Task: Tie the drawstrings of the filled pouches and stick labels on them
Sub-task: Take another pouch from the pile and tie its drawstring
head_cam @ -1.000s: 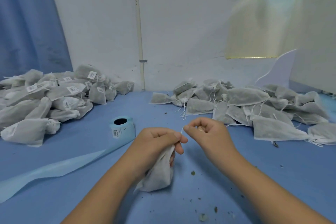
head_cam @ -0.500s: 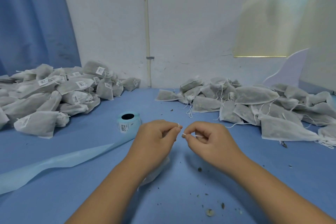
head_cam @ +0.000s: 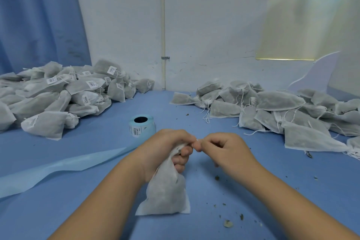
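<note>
Left hand [head_cam: 165, 150] grips the gathered neck of a filled white mesh pouch [head_cam: 165, 191], fingers curled round it. The pouch hangs below the fist near the front middle of the blue surface [head_cam: 292, 191], its bottom edge down at surface level; actual contact is hard to tell. Right hand [head_cam: 226, 150] is just beside the left, fingers curled, thumb and forefinger pinching a short white bit of drawstring [head_cam: 196, 140] that shows between the two hands; the string is too small to tell whether a knot is there. Fingertips of both hands almost meet. Label roll [head_cam: 142, 125], pale blue with a black core, stands on end just behind the left hand, one printed barcode label facing the camera. Its empty backing strip [head_cam: 58, 167] trails off toward the left front edge, lying flat. Pile of labelled pouches [head_cam: 58, 95] at far left, white barcode stickers showing on many. Pile of unlabelled pouches [head_cam: 272, 107] at far right, loose strings hanging out. The two piles are well apart, with the roll between them. Dark crumbs [head_cam: 227, 223] are scattered on the surface right of the held pouch. Blue curtain [head_cam: 39, 15] behind left, white wall [head_cam: 204, 25] with a thin vertical pipe [head_cam: 163, 25] behind centre.
</note>
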The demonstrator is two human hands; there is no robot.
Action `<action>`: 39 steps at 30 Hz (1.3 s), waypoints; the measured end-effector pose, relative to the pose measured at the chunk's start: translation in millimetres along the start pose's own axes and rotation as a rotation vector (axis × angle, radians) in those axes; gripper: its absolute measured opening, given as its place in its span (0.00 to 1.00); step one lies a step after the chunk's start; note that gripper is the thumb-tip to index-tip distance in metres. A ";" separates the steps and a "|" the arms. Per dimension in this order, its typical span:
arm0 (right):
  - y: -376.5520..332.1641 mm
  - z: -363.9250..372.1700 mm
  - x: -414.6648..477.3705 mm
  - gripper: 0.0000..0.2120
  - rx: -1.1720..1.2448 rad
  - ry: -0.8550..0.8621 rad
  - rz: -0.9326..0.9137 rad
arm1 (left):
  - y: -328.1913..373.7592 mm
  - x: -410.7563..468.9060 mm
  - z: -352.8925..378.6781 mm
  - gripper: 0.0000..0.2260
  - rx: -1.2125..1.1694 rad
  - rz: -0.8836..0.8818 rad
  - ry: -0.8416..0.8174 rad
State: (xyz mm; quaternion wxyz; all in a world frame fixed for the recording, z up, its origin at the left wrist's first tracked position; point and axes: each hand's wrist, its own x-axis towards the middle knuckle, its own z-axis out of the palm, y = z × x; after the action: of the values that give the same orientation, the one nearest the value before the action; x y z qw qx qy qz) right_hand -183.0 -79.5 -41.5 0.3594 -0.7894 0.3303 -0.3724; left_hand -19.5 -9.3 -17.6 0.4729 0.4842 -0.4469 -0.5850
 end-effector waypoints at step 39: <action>-14.0 -6.4 -5.5 0.05 0.161 -0.285 0.129 | -14.4 2.0 -11.8 0.06 0.011 -0.096 -0.097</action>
State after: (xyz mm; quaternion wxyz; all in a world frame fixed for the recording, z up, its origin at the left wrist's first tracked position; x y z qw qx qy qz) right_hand -187.5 -69.9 -29.1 0.4878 -0.7800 0.2949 -0.2581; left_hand -9.7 -9.9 -33.6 0.4194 0.4789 -0.4489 -0.6271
